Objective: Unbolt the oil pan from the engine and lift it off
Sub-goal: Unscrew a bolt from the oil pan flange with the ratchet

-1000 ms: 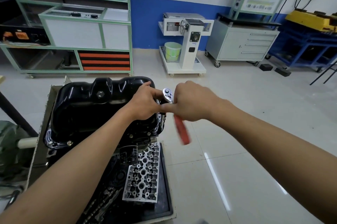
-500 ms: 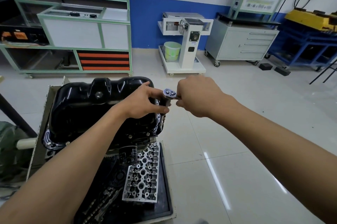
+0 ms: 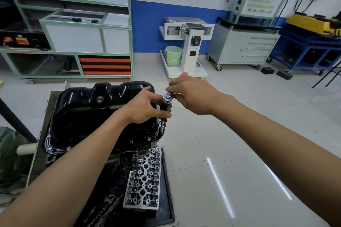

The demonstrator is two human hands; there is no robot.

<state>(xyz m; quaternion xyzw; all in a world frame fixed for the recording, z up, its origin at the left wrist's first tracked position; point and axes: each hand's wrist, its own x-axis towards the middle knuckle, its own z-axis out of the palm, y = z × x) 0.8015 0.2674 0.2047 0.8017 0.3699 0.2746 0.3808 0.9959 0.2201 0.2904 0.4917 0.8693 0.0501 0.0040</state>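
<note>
A glossy black oil pan (image 3: 88,114) sits on top of the upturned engine (image 3: 129,149), with bolts showing along its near flange. A ratchet wrench stands at the pan's right edge, its chrome head (image 3: 167,96) up and its extension reaching down to the flange. My left hand (image 3: 145,106) grips the extension just below the head. My right hand (image 3: 191,93) is closed around the handle, whose red tip (image 3: 184,74) pokes out beyond my fingers, pointing away from me.
A bare cylinder head (image 3: 145,180) lies in a black tray (image 3: 169,199) below the engine. A white machine stand (image 3: 188,46) with a green bucket, a grey drawer cabinet (image 3: 245,47) and green shelving (image 3: 73,42) stand further back across the tiled floor.
My right hand swung the ratchet handle from pointing toward me, red grip showing below the hand, round to pointing away. My left hand stayed on the extension.
</note>
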